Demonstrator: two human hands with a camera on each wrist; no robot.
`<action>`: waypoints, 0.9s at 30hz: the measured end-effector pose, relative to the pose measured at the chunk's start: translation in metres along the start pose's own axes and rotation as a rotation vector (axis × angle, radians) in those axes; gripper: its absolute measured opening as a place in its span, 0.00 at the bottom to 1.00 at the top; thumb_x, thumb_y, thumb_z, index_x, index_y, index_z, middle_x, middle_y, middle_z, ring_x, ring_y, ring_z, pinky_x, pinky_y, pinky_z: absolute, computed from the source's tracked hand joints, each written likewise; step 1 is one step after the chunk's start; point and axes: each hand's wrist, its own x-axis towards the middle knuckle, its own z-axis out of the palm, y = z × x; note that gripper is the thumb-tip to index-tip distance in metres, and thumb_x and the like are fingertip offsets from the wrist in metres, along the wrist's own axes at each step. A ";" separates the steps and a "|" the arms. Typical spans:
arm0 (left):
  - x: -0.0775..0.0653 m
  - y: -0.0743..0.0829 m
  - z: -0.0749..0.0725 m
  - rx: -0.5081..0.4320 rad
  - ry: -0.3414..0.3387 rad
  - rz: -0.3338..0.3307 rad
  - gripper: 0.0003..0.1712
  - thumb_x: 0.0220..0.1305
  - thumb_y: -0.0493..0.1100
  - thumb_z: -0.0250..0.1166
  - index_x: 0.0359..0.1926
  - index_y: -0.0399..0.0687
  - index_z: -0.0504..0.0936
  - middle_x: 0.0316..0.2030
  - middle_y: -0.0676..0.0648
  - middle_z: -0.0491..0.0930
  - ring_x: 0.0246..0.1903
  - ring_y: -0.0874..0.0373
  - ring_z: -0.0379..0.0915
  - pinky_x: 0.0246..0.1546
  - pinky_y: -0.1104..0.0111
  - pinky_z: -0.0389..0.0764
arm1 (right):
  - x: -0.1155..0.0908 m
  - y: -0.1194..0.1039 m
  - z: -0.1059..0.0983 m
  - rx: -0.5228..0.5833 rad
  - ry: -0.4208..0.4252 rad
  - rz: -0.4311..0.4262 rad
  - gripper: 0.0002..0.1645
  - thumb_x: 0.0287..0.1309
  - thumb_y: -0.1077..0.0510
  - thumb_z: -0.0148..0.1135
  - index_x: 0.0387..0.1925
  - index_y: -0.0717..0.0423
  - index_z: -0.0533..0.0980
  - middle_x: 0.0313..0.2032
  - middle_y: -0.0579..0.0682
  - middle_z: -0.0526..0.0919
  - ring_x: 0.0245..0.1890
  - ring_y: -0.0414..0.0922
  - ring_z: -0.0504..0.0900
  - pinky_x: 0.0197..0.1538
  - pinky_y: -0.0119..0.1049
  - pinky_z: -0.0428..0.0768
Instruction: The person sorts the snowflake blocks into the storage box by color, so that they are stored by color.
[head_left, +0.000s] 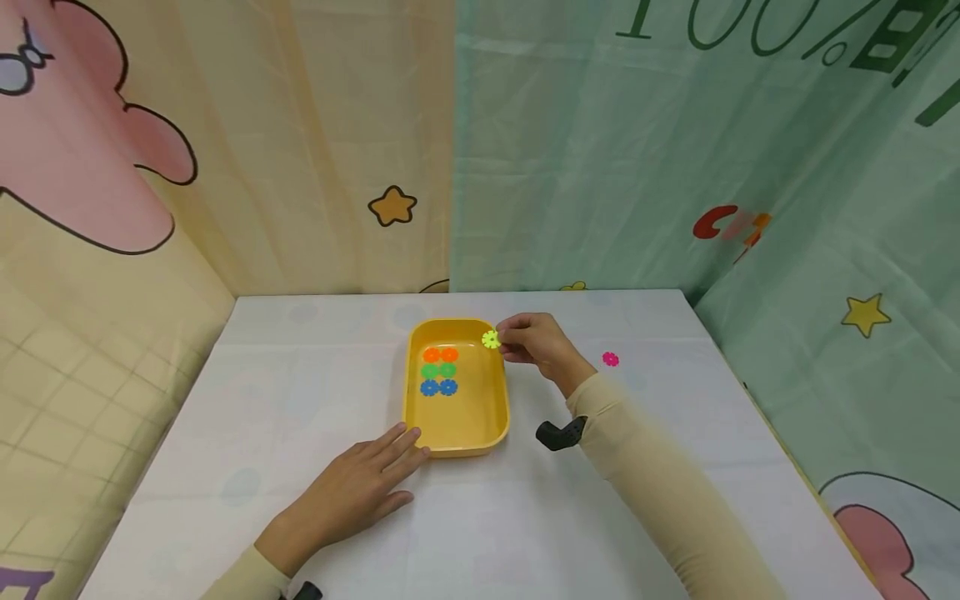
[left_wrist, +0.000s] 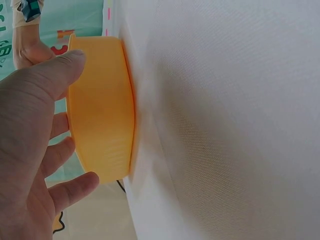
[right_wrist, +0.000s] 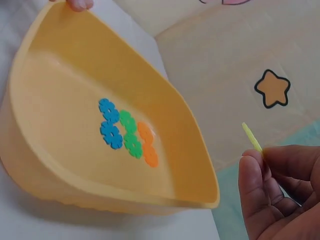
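Note:
My right hand [head_left: 538, 343] pinches a yellow-green flower-shaped plastic disc [head_left: 491, 339] over the far right corner of a yellow tray [head_left: 468, 425]. In the right wrist view the disc [right_wrist: 251, 136] appears edge-on between thumb and fingertips. Inside the tray lie pairs of notched discs: orange [head_left: 440, 355], green [head_left: 438, 371] and blue [head_left: 438, 387], grouped toward the left side. My left hand [head_left: 367, 483] has its fingers extended, with the fingertips at the tray's near left corner. The left wrist view shows the tray's outer wall [left_wrist: 102, 105] beside the thumb and spread fingers.
A pink flower-shaped disc [head_left: 611, 359] lies on the white tabletop [head_left: 570, 508] to the right of the tray. Printed curtains [head_left: 570, 167] hang behind the table and along its sides. Each wrist carries a dark camera mount [head_left: 561, 434].

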 end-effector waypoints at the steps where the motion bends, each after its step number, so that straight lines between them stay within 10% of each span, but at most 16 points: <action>1: 0.000 0.000 0.000 0.000 -0.001 0.000 0.37 0.67 0.61 0.66 0.73 0.57 0.71 0.74 0.47 0.67 0.74 0.49 0.61 0.56 0.55 0.82 | -0.001 0.000 0.004 -0.002 -0.005 0.009 0.10 0.67 0.63 0.65 0.49 0.62 0.81 0.40 0.56 0.85 0.34 0.49 0.86 0.41 0.35 0.87; 27: 0.000 -0.001 -0.003 -0.008 -0.007 0.004 0.36 0.68 0.60 0.66 0.73 0.56 0.72 0.74 0.46 0.67 0.74 0.49 0.61 0.57 0.54 0.81 | 0.001 0.039 0.100 -0.194 -0.064 0.090 0.02 0.62 0.69 0.67 0.37 0.64 0.83 0.33 0.55 0.84 0.25 0.44 0.85 0.37 0.34 0.87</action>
